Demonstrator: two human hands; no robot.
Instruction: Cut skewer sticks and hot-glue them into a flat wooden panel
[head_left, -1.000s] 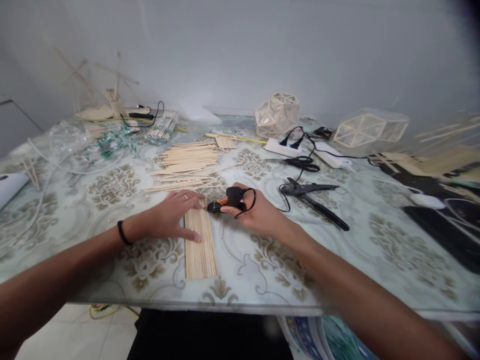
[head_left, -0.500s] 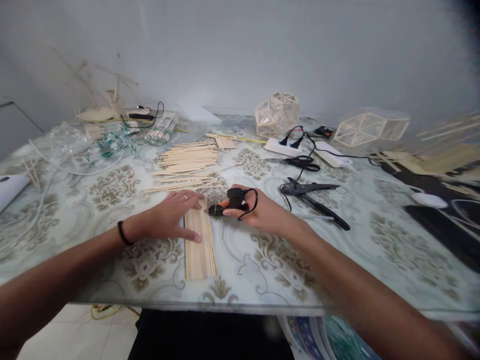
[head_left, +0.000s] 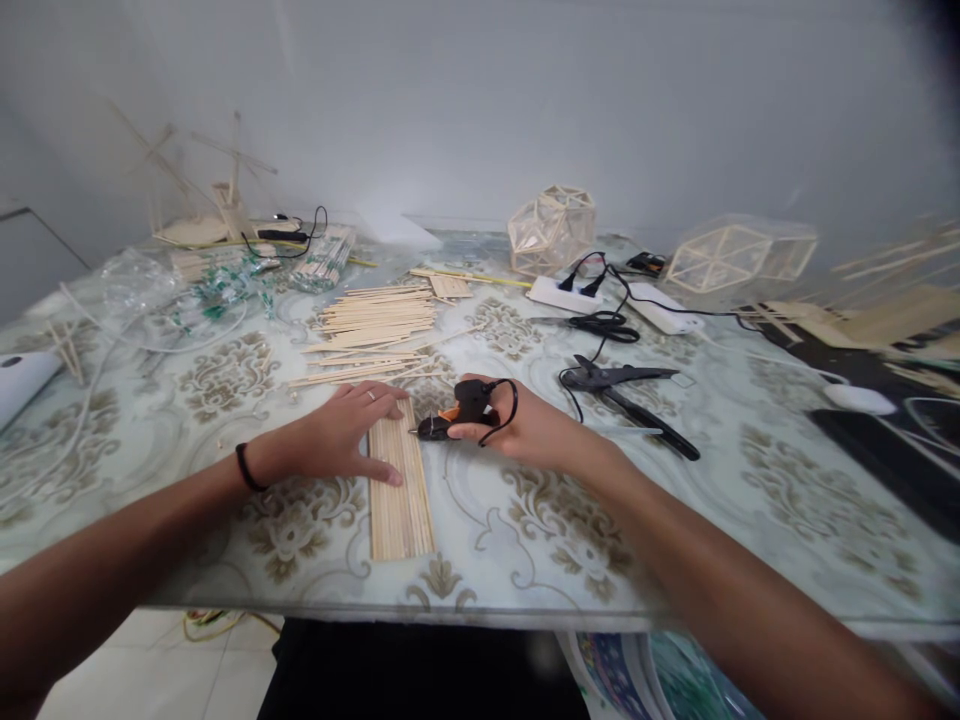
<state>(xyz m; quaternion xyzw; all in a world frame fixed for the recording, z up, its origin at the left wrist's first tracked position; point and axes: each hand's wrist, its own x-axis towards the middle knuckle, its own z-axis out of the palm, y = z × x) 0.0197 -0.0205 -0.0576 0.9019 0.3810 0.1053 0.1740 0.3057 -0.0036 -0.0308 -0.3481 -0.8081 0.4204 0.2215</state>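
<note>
A flat panel of wooden sticks (head_left: 401, 495) laid side by side lies on the table near its front edge. My left hand (head_left: 341, 430) rests flat on the panel's far left part, fingers spread, a ring on one finger and a black band at the wrist. My right hand (head_left: 525, 425) grips a small black glue gun (head_left: 459, 410) with an orange trigger. Its nozzle points left and touches the panel's right edge near the far end. The gun's black cord loops over my hand.
A pile of loose sticks (head_left: 375, 325) lies behind the panel. Black pliers (head_left: 626, 395), scissors (head_left: 600, 325) and a white power strip (head_left: 562, 293) sit to the right. Two stick-frame polyhedra (head_left: 553, 228) stand at the back. Plastic bags (head_left: 150, 285) lie at the left.
My right hand has moved the glue gun a little toward me along the panel's right edge. My left hand has stayed in place on the sticks.
</note>
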